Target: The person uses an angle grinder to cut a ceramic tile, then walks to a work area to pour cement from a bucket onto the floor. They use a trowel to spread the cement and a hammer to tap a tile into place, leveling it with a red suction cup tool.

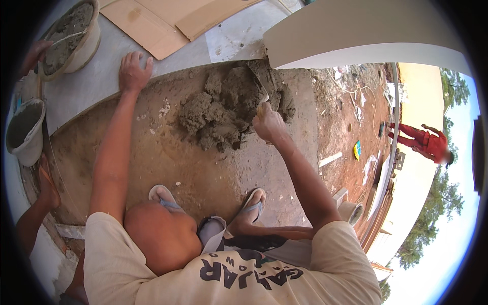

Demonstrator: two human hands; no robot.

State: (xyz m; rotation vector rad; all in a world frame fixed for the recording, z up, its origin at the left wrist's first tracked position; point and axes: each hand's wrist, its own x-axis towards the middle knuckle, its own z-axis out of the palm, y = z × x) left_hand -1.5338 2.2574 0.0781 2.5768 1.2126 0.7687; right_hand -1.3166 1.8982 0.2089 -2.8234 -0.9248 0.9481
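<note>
My right hand (270, 123) is closed around the handle of a trowel (265, 94). Its metal blade is pushed into wet grey mortar beside the tiled step and the base of a pillar, partly hidden there. The mortar heap (208, 113) lies lumpy on the bare cement floor, just left of my right hand. My left hand (134, 72) leans on the edge of the grey tiles (89, 96), fingers spread and holding nothing. Beyond it, a cardboard sheet (147, 28) covers part of the tiles.
A tub of mortar (84, 56) stands upper left, touched by a co-worker's hand (34, 57). A smaller bucket (31, 137) sits below it, near that person's foot (48, 185). The pale pillar (366, 38) rises at upper right. A person in red (432, 145) is outside at far right.
</note>
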